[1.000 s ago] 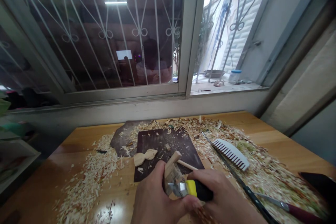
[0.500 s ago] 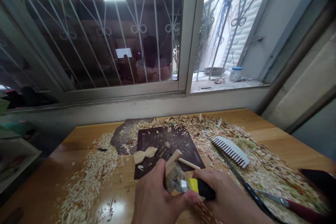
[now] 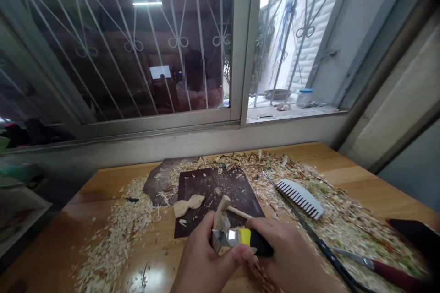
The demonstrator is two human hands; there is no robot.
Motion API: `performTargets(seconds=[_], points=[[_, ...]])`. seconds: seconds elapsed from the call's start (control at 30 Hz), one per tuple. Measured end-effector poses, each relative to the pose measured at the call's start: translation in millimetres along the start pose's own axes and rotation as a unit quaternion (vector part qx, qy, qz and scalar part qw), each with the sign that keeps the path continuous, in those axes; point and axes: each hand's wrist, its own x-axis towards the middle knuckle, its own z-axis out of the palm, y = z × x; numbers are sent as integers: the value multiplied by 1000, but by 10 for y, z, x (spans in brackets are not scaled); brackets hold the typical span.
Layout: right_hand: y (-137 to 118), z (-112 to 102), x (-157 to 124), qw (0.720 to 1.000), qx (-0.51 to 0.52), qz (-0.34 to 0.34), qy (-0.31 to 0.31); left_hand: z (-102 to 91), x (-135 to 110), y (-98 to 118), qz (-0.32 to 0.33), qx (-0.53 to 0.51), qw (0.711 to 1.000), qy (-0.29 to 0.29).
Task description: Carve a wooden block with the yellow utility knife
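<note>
My left hand (image 3: pixel 202 254) is closed around a small pale wood piece (image 3: pixel 224 206), its upper end sticking up past the fingers. My right hand (image 3: pixel 292 249) grips the black and yellow handle of a carving knife (image 3: pixel 244 236). The metal blade lies against the wood, and my left thumb presses by the handle. Just beyond is a thin wooden stick (image 3: pixel 239 213), partly hidden by my right hand. A carved wooden piece (image 3: pixel 189 205) with a narrow waist rests on the dark mat (image 3: pixel 206 183), left of my hands.
Wood shavings (image 3: pixel 120 229) cover much of the table (image 3: pixel 85 197). A white comb (image 3: pixel 299 198) lies to the right, beside a long thin blade with a black handle (image 3: pixel 330 254) and a red-handled tool (image 3: pixel 388 272). A barred window stands behind.
The knife has turned and shifted left, so its metal blade now shows more clearly against the wood. The wood piece has tilted more upright. The camera view has moved slightly.
</note>
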Motion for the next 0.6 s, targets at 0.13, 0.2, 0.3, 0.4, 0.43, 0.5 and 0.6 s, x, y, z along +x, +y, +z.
performTargets(seconds=[0.13, 0.2, 0.3, 0.4, 0.43, 0.5, 0.6], points=[[22, -10, 9, 999, 29, -11, -16, 37, 44, -28, -21, -113, 992, -55], [32, -23, 14, 998, 57, -14, -34, 55, 57, -27, -29, -130, 989, -58], [31, -50, 14, 994, 88, -17, -60, 61, 61, -8, -27, -122, 991, -52], [21, -71, 4, 992, 100, -18, -72, 42, 55, 14, -26, -104, 993, -49], [18, -73, 1, 993, 97, -16, -68, 34, 53, 16, -28, -96, 994, -47], [14, -74, -4, 995, 84, -10, -59, 21, 52, 9, -28, -83, 995, -47], [9, -75, -2, 996, 73, -10, -52, 10, 58, -26, -15, -53, 997, -46]])
